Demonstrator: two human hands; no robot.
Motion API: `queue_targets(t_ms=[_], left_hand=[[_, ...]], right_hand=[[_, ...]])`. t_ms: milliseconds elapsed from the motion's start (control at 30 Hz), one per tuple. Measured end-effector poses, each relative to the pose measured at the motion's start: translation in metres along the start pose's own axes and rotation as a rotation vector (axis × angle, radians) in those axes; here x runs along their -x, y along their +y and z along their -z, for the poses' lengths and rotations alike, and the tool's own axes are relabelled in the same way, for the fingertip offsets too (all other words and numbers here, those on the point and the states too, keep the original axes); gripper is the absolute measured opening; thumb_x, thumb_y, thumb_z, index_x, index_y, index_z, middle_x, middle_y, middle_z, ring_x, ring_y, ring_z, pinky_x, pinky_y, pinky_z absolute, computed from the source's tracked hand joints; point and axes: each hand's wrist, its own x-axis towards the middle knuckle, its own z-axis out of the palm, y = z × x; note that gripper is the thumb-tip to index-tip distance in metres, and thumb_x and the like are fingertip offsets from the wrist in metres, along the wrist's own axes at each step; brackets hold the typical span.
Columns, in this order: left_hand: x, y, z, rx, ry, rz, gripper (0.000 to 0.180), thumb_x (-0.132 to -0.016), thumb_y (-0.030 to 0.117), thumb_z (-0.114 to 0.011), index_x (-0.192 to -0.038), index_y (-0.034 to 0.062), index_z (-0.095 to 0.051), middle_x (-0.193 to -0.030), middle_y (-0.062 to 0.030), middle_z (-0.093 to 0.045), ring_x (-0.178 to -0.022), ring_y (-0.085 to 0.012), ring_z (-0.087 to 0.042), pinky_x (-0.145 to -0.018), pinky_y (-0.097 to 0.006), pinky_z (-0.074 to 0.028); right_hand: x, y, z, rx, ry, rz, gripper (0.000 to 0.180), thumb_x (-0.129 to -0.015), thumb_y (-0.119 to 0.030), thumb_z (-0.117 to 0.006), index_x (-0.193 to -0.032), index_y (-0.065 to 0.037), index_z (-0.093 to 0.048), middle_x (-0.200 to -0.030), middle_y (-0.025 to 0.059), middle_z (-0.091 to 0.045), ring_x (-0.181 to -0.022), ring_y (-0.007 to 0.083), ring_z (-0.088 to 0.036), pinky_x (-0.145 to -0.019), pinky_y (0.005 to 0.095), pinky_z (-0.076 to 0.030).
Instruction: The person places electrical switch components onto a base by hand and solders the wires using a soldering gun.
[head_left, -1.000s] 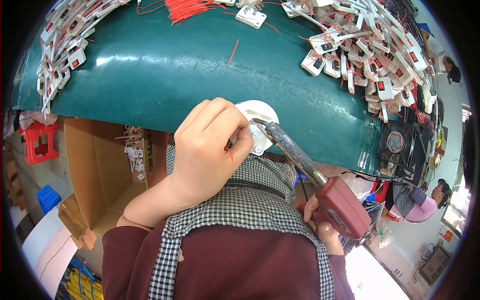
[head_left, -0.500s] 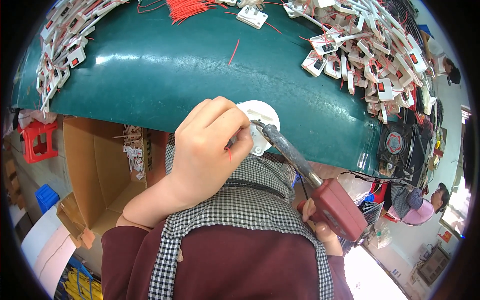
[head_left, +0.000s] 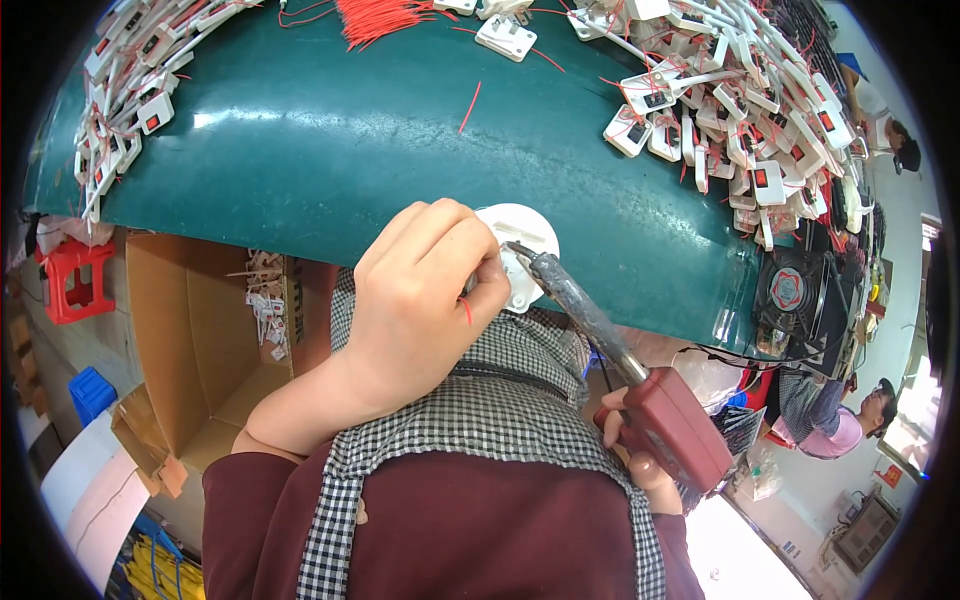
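My left hand (head_left: 420,290) is closed in a pinch, and a short red wire (head_left: 466,311) sticks out between its thumb and fingers. Just beyond the fingertips is a white plastic part (head_left: 532,222) with a rounded end, at the near edge of the green table. My right hand (head_left: 645,465) grips a dark red soldering gun (head_left: 682,428), partly hiding behind its body. The gun's worn metal barrel slants up to the left, its bent tip over the white part beside my left fingertips. Whether the tip touches the part, I cannot tell.
White switch pieces with red wires are heaped at the right (head_left: 760,180) and left (head_left: 125,110) of the green table (head_left: 330,140). A bundle of red wires (head_left: 380,20) lies at the far side. Below the left edge stands a cardboard box (head_left: 185,330); a small fan (head_left: 787,288) is at right.
My left hand has shifted very slightly right with the red wire. The soldering gun's body has dipped slightly, and the fingers of my right hand have shifted on it; the tip stays over the part.
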Motion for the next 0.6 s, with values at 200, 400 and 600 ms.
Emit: queue_targets(t_ms=[200,400,600], left_hand=[[0.001,-0.001,-0.002,-0.015,0.008,-0.020,0.021,-0.059,-0.007,-0.064,-0.071,0.0043,-0.051,-0.072,-0.0066,-0.052,-0.063,-0.0226,-0.052,-0.055,-0.033,-0.044],[0.002,-0.002,-0.003,-0.015,0.031,-0.031,0.022,-0.059,-0.007,-0.064,-0.071,0.0042,-0.051,-0.072,-0.0069,-0.051,-0.063,-0.0230,-0.052,-0.055,-0.033,-0.043],[0.000,0.000,-0.001,-0.025,0.002,-0.037,0.022,-0.058,-0.007,-0.063,-0.071,0.0039,-0.050,-0.072,-0.0073,-0.050,-0.062,-0.0234,-0.051,-0.054,-0.033,-0.043]], right_hand=[[-0.023,-0.004,-0.005,-0.159,-0.087,0.262,0.062,-0.084,-0.026,-0.064,-0.123,0.017,-0.042,-0.061,0.0008,-0.063,-0.056,0.0160,-0.064,-0.059,0.0255,-0.053],[-0.012,0.000,-0.004,-0.072,-0.020,0.225,0.066,-0.085,-0.029,-0.064,-0.125,0.017,-0.040,-0.061,0.0019,-0.062,-0.055,0.0155,-0.064,-0.054,0.0237,-0.051],[-0.016,0.002,-0.005,-0.176,-0.075,0.222,0.067,-0.082,-0.030,-0.069,-0.127,0.012,-0.041,-0.063,0.0014,-0.063,-0.056,0.0156,-0.064,-0.055,0.0253,-0.051]])
